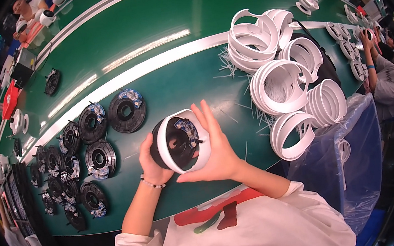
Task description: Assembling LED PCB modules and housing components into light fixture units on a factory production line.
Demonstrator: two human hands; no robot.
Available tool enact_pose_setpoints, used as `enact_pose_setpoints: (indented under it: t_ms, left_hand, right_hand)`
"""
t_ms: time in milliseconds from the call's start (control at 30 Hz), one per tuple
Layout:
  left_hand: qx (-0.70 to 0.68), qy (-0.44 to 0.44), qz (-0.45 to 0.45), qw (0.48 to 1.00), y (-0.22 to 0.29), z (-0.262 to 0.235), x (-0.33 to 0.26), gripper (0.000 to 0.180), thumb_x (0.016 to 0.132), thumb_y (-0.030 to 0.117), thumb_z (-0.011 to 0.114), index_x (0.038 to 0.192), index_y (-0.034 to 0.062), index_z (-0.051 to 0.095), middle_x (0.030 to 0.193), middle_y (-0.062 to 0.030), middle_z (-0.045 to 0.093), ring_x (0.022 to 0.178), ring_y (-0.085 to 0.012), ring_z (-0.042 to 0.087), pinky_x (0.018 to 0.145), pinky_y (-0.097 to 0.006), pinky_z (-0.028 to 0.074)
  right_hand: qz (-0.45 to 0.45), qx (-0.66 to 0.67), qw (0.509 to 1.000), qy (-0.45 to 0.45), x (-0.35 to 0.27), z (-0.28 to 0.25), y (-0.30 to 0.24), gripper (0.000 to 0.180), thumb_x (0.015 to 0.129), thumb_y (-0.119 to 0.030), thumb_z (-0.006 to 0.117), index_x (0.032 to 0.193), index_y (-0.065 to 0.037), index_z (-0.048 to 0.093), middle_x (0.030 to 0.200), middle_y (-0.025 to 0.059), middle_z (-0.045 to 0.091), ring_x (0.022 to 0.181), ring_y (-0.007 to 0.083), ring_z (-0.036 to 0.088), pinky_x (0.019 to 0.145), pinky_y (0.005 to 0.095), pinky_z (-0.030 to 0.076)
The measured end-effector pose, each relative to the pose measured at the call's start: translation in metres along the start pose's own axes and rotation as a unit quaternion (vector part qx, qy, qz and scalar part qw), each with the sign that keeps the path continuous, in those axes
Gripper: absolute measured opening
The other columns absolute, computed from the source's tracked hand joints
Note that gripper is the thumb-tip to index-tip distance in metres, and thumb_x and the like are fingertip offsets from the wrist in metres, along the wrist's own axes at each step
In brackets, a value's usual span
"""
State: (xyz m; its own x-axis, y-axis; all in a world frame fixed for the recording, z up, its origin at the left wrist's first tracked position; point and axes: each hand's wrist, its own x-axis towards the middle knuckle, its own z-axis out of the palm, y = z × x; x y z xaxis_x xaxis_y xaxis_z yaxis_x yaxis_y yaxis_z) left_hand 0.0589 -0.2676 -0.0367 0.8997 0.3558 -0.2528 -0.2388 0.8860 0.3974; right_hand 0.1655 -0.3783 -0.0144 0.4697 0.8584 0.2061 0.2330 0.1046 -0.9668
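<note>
Held up over the green work surface (164,92), just in front of the person's chest, a round black module (176,145) sits inside a white ring housing (163,148), its small blue-and-white circuit board (189,129) facing the camera. The assembly lies between the two hands. The left hand (152,166) cups it from behind and below, fingers curled round the black back and mostly hidden, thumb up along the left rim; a bead bracelet (152,183) circles that wrist. The right hand (217,151) grips the white ring from the right, fingers spread and stretched up along its outer edge, thumb pressed under the lower rim, so both hands are closed on the piece and touch it. To the left on the surface lie rows of black round modules (98,158) with the same small boards, none touched. To the upper right stands a heap of white open rings (280,84), with a clear plastic bag (342,164) just beside it. Another person (389,86) works at the far right edge.
</note>
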Motion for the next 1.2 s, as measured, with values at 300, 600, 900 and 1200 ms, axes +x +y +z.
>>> enact_pose_setpoints:
  t_ms: [300,600,900,1200]
  left_hand:
    - [0.009,-0.053,0.059,0.997,-0.005,-0.003,0.0,0.086,0.076,0.07,0.012,0.129,0.0033,0.025,0.126,-0.0124,0.036,0.113,-0.0244,0.04,0.095,-0.037,0.035]
    - [0.093,-0.056,0.05,0.993,-0.005,-0.001,-0.007,0.083,0.07,0.062,0.047,0.125,0.0012,0.032,0.122,-0.016,0.041,0.11,-0.0267,0.043,0.092,-0.04,0.037]
    - [0.076,-0.059,0.06,0.994,-0.006,0.045,0.012,0.075,0.066,0.031,0.053,0.129,0.002,0.023,0.124,-0.0158,0.037,0.112,-0.0259,0.041,0.095,-0.036,0.034]
    - [0.153,0.161,0.171,0.96,0.116,0.027,0.129,0.035,0.085,0.025,0.037,0.107,-0.0014,0.046,0.108,-0.0149,0.053,0.101,-0.0245,0.051,0.093,-0.038,0.037]
  right_hand:
    - [-0.11,-0.197,0.974,-0.021,0.009,0.0,-0.006,0.117,0.044,-0.039,0.08,0.129,0.005,0.014,0.13,0.0215,0.026,0.115,0.036,0.028,0.094,0.0429,0.028]
    - [-0.152,-0.22,0.961,-0.073,0.013,-0.009,-0.014,0.112,0.041,-0.039,0.079,0.127,0.005,0.021,0.128,0.021,0.029,0.112,0.0373,0.033,0.093,0.0432,0.027]
    - [-0.123,-0.225,0.963,0.078,0.005,-0.007,-0.011,0.114,0.046,-0.043,0.076,0.128,0.005,0.013,0.129,0.023,0.025,0.116,0.0388,0.028,0.091,0.0456,0.023]
    - [-0.257,-0.273,0.916,0.141,-0.067,-0.087,-0.042,0.012,0.058,-0.01,0.068,0.064,-0.007,0.059,0.062,0.006,0.056,0.057,0.0197,0.055,0.054,0.0286,0.045]
